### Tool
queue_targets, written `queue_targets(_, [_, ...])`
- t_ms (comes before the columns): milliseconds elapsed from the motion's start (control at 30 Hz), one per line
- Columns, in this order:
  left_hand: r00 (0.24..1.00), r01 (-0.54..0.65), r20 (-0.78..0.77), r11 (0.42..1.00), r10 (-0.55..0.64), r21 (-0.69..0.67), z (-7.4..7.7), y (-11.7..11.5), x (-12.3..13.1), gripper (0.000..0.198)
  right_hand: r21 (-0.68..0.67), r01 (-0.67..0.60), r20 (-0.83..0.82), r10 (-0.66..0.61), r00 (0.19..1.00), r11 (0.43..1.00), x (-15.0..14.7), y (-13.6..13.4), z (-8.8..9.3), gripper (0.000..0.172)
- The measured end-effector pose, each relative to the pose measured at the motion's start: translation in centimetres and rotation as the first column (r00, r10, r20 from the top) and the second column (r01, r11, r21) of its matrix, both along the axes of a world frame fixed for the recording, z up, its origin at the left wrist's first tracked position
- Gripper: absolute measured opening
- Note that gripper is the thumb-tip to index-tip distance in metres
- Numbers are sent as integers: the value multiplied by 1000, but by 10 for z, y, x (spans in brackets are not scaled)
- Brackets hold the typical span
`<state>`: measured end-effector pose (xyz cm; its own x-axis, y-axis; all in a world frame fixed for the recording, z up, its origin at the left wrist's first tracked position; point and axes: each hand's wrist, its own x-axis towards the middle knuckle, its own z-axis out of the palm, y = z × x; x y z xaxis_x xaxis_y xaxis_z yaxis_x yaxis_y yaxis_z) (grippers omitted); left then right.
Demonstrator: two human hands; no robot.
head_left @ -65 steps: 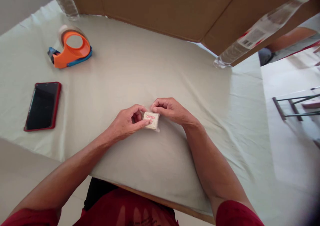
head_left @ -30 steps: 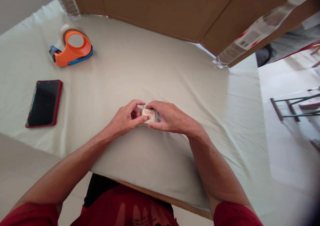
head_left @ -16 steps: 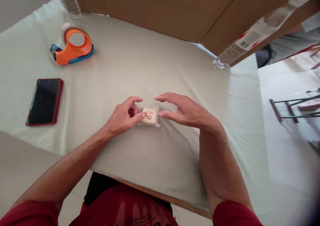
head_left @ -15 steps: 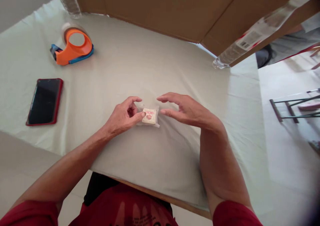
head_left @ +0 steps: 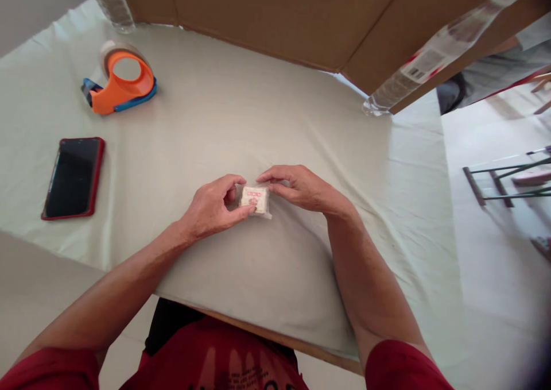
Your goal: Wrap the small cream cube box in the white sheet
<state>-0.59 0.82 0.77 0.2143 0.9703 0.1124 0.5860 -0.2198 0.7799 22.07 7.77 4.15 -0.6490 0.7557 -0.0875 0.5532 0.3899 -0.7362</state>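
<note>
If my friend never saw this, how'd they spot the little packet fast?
Start at the big brown box, then come down the cloth toward the red shirt. Between the left hand and right hand is the packet. Unlike the dark phone, it's small, cream and clear-wrapped, with red print.

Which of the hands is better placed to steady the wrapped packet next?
Probably the left hand: its thumb lies on the printed face of the wrapped packet. The right hand is only by its far right corner, contact unclear.
</note>
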Motion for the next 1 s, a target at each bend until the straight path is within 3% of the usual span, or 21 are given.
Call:
queue_targets(200, [997,64,35,997,-65,41,-3,-1,1,34,-91,13,-79,-20,997,996,-6,1,-4,24])
queue_targets(467, [993,111,36,989,-115,98,-11,-2,-2,49,-102,104,-62,-111,992,989,-5,3,-7,19])
queue_targets(667, [991,121,43,989,-125,89,-10,-1,-1,55,-187,-29,-192,-8,981,982,-2,3,-4,25])
queue_targets(800, [989,134,48,984,-140,118,-8,-2,1,55,-162,-98,-184,67,981,982,-1,4,-3,24])
queue_targets(1000, [986,149,62,982,-157,116,-6,-2,0,57,-114,1,-109,-14,994,993,-10,0,-5,19])
